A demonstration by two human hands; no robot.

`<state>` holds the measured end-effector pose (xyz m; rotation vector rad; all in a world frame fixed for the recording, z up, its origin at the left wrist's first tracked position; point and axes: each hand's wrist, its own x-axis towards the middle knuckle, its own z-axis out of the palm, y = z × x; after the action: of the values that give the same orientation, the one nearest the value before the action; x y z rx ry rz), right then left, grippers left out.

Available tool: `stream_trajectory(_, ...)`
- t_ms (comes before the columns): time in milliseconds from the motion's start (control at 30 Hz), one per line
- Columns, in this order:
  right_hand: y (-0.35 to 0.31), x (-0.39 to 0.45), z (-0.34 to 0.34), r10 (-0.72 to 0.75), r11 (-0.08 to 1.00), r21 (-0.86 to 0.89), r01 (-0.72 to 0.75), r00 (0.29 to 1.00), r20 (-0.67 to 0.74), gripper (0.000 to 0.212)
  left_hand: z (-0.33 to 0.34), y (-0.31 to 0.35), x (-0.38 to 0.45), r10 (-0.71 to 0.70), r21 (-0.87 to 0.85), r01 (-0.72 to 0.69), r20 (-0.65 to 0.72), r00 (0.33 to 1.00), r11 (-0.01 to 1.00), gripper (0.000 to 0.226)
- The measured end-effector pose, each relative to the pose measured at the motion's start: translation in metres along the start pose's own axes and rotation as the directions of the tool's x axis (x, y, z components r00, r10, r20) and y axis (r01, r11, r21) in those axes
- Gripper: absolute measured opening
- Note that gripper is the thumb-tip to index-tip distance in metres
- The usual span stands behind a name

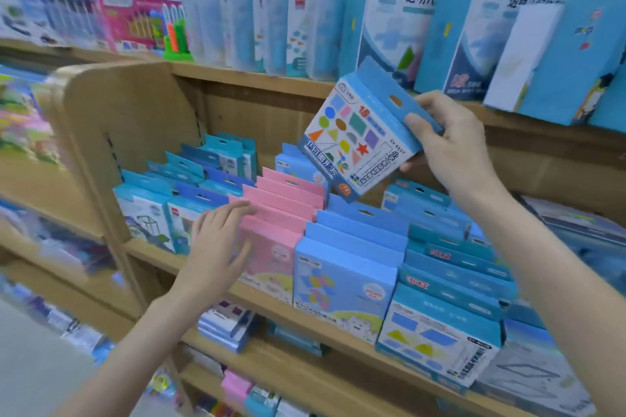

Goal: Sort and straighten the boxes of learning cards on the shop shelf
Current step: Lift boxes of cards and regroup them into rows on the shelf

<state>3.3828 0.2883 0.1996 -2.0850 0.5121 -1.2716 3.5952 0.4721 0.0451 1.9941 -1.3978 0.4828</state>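
Gripping a blue box of shape cards (359, 132) up in the air, the right hand (450, 142) is pinching it by its hanging tab, thumb on the front, fingers curled behind. That box is tilting hard, printed face toward us, its lower corner dipping toward the rows below at about 7 o'clock from the hand. Down at 8 o'clock, well apart from the lifted box, the left hand (216, 247) is lying with fingers straight and relaxed, fingertips touching the tops of the pink boxes (281, 210). Just beside those, at 3 o'clock from the left hand, the light-blue boxes (352, 261) are standing upright in a row, and further right the teal-topped boxes (450, 301) are leaning in a stepped file. All of them are sitting on the wooden shelf (305, 318). Larger blue cartons (389, 30) are standing on the shelf above.
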Motion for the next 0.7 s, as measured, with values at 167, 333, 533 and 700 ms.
stream_trajectory(167, -0.013, 0.032, 0.081, -0.078, 0.990, -0.115, 0.081, 0.996, 0.033, 0.014, -0.022, -0.072, 0.013, 0.024, -0.019, -0.023, 0.031, 0.999, 1.000, 0.046)
stream_trajectory(333, -0.015, 0.054, 0.141, -0.083, 0.984, -0.154, 0.085, 0.996, 0.016, 0.012, -0.023, -0.118, 0.034, 0.160, -0.003, -0.161, 0.070, 0.985, 0.987, 0.042)
stream_trajectory(533, -0.011, 0.079, 0.193, -0.008, 0.986, -0.166, 0.013, 0.999, 0.031, 0.011, -0.030, -0.178, 0.062, 0.084, 0.043, -0.085, 0.022, 0.996, 0.995, 0.045)
stream_trajectory(700, 0.007, 0.101, 0.226, 0.088, 0.955, -0.293, -0.046, 0.987, 0.131, 0.010, -0.027, -0.207, 0.070, 0.003, -0.029, -0.002, 0.042, 0.999, 1.000, 0.052)
